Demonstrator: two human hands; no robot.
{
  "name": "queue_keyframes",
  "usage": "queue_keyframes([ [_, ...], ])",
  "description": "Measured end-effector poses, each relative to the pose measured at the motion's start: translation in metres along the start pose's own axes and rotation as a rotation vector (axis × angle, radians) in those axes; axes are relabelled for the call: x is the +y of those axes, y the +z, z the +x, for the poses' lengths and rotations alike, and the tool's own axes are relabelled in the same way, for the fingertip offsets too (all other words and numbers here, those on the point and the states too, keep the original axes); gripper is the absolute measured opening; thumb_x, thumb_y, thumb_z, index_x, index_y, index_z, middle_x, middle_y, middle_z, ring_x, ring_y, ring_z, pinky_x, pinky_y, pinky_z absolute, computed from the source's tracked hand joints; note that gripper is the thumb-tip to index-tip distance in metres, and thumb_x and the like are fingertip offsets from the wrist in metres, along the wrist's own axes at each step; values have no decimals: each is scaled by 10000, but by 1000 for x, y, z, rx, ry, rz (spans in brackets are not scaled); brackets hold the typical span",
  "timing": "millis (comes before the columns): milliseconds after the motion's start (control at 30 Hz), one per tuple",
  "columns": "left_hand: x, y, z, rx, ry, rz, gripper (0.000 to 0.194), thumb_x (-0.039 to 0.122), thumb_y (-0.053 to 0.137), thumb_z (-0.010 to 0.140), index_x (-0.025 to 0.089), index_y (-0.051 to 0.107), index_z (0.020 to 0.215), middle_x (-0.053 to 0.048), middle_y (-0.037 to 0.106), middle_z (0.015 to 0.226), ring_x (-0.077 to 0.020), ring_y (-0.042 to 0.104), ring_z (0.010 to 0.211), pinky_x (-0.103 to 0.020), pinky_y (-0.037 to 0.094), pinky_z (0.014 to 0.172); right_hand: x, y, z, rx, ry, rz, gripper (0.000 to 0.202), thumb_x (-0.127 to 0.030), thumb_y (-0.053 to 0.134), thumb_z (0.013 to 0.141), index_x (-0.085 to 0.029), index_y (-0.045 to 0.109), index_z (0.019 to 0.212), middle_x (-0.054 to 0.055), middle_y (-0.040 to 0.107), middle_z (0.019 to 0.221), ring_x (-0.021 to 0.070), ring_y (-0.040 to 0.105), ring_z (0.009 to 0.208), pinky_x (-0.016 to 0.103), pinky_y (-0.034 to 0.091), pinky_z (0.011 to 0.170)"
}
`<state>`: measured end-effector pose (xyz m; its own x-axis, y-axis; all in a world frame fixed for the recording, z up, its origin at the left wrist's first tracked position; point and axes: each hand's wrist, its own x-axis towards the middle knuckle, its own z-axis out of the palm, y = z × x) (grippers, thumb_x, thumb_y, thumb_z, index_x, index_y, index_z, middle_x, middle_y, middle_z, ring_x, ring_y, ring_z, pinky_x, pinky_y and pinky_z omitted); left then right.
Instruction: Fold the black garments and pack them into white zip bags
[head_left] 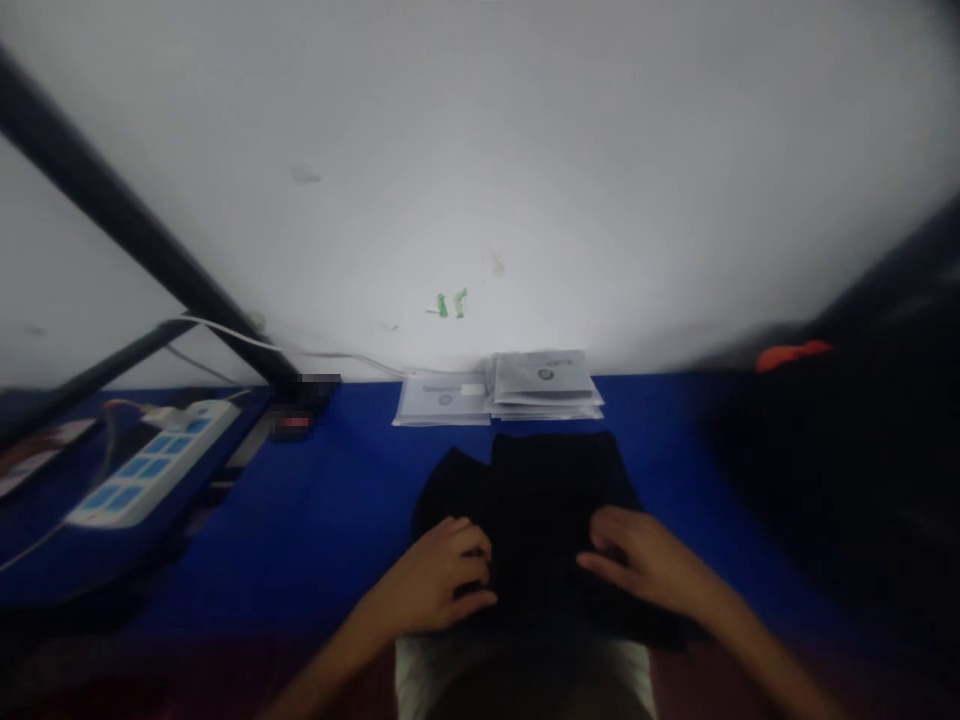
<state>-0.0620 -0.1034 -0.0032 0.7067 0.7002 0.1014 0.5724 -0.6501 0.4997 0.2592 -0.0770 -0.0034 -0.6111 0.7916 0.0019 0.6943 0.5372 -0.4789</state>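
A piece of black cloth, seemingly a folded garment (551, 490), lies on the blue table in front of me. My left hand (450, 575) rests over its left part, fingers bent and the thumb held apart from them. On the right part lies my right hand (637, 555), its fingers curled and its thumb stretched out toward the middle of the cloth. Neither hand shows fabric pinched between thumb and fingers. Dark fabric and slight blur hide the folds and the exact contact of the fingertips.
Behind the cloth, against the white wall (525, 180), flat plastic packets (544, 378) are stacked beside another packet (442, 400). A power strip (157, 465) with a white cable lies left on the blue table (322, 530). A large dark heap (840, 480) stands at right.
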Motion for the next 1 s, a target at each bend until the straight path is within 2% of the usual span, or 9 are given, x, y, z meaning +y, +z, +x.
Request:
queue_keyframes([
  [133, -7, 0, -28, 0, -124, -9, 215, 402, 761, 759, 219, 657, 801, -21, 631, 1078, -199, 565, 974, -336, 412, 878, 7, 16, -42, 28, 3, 32, 277, -435, 632, 859, -225, 513, 722, -5, 603, 702, 200, 610, 698, 420, 491, 797],
  [233, -6, -1, -39, -27, -151, -14, 303, 388, 833, 663, 224, 654, 844, -41, 616, 1142, -229, 551, 1019, -351, 434, 867, 9, 19, -64, 93, -2, 63, 229, -396, 745, 737, -252, 574, 788, 26, 638, 831, 247, 616, 801, 437, 512, 793],
  [333, 0, -3, -45, -36, -129, -21, 150, 226, 767, 743, 229, 642, 825, -29, 623, 1164, -217, 558, 1041, -341, 450, 870, 10, 18, -80, 133, 10, 83, 213, -273, 722, 725, -286, 626, 916, 51, 652, 959, 274, 620, 894, 417, 538, 763],
  [433, 5, -7, -46, -19, -124, -88, 72, 164, 612, 859, 229, 619, 829, -21, 645, 1130, -184, 582, 1025, -334, 453, 907, 12, 13, -86, 89, 8, 104, 214, -168, 619, 777, -299, 638, 945, 55, 655, 1023, 270, 623, 977, 414, 543, 824],
  [567, 1, -12, -41, 79, -200, -234, 67, 221, 509, 924, 223, 563, 884, -47, 650, 1088, -180, 598, 1005, -328, 472, 894, 19, 4, -80, 27, 42, 207, 137, -196, 570, 842, -290, 632, 920, 43, 671, 968, 246, 650, 917, 393, 561, 798],
  [700, -14, -10, -31, 159, -356, -223, 133, 310, 460, 962, 226, 544, 903, 0, 643, 878, -151, 615, 817, -264, 473, 748, 31, -6, -58, 182, 199, 296, 140, -355, 537, 912, -283, 646, 962, 27, 703, 874, 224, 681, 767, 328, 570, 654],
  [833, -31, -14, -9, 237, -488, -158, 232, 408, 415, 974, 225, 532, 894, 49, 544, 655, -128, 552, 604, -215, 400, 558, 50, -9, -27, 344, 258, 270, 224, -443, 540, 904, -256, 649, 964, 27, 724, 881, 231, 693, 775, 323, 562, 648],
  [900, -39, -18, 4, 229, -519, -121, 254, 434, 392, 976, 231, 540, 943, 54, 543, 629, -134, 553, 576, -218, 384, 543, 59, -8, -13, 355, 265, 239, 242, -453, 522, 910, -253, 635, 986, 30, 727, 876, 228, 692, 735, 333, 554, 634],
  [1000, -50, -24, 22, 142, -532, 27, 246, 427, 406, 969, 237, 562, 990, 36, 614, 683, -153, 599, 615, -239, 390, 591, 71, -5, 0, 314, 279, 152, 224, -426, 507, 914, -250, 612, 1005, 39, 722, 894, 229, 686, 731, 353, 537, 670],
])
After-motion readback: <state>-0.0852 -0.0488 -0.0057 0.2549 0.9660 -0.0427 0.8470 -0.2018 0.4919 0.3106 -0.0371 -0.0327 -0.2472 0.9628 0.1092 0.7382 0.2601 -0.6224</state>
